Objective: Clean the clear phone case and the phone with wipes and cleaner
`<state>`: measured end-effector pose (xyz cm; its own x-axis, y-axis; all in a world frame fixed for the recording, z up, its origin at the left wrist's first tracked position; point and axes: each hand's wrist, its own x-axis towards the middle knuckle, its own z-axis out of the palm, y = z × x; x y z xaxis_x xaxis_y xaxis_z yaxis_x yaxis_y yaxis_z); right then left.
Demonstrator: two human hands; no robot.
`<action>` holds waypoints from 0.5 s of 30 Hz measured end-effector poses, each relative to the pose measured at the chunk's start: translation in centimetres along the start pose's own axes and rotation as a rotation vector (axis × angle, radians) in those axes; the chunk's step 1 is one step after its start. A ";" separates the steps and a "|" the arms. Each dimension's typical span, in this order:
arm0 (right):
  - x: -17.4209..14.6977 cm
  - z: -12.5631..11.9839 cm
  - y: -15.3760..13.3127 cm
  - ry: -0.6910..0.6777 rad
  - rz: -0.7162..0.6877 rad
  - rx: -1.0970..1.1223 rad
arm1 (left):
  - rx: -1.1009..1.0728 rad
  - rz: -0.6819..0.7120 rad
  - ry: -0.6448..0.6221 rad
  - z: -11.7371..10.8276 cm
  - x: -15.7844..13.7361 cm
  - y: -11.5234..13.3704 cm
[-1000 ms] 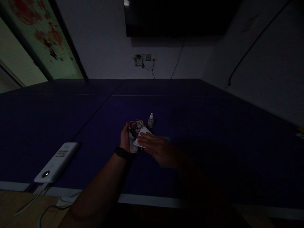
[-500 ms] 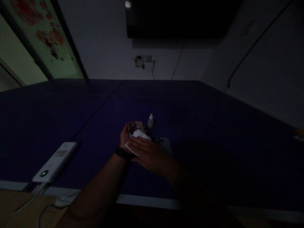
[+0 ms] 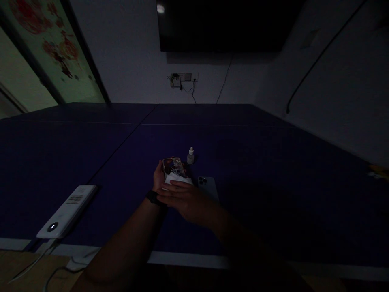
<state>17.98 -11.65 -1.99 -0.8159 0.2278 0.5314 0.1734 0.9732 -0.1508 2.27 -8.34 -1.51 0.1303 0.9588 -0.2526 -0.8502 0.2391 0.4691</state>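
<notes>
A dimly lit, dark blue table [image 3: 258,162] with a white near edge stretches toward a pale far wall [image 3: 127,61] bearing a black television [image 3: 225,24], a flower-patterned panel [image 3: 82,85] at far left.

Power bank [image 3: 68,211] — and probably a television [image 3: 227,25].

At the near middle of the tabletop [image 3: 258,162], the phone case [image 3: 174,165] lies in the left hand [image 3: 157,176], with the tissue [image 3: 176,177] on its near part, under the right hand [image 3: 185,198]. The bottle [image 3: 190,157] stands just beyond the case to the right, and the phone [image 3: 209,187] lies right of the case, partly behind the right hand. Well to the left, the power bank [image 3: 67,213] lies by the front edge; behind the tabletop, the screen [image 3: 227,24] hangs above the sockets [image 3: 184,78].
</notes>
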 end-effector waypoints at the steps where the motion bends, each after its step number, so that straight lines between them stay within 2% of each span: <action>1: -0.1 -0.1 0.0 -0.024 -0.009 0.029 | 0.009 -0.003 -0.009 -0.1 0.0 0.0; 3: -0.3 -0.5 0.4 -0.048 0.017 0.088 | 0.033 -0.004 -0.020 -0.1 0.1 0.0; 8: -0.9 -1.9 1.1 -0.036 0.270 0.161 | 0.025 0.027 -0.021 0.1 0.4 -0.3; 15: -1.7 -3.9 0.4 -0.089 0.234 0.159 | 0.030 0.026 -0.015 0.7 -0.4 -0.2</action>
<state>21.62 -11.52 0.28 -0.8104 0.4350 0.3923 0.2796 0.8758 -0.3934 2.73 -8.63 -0.89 0.1164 0.9667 -0.2279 -0.8374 0.2189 0.5008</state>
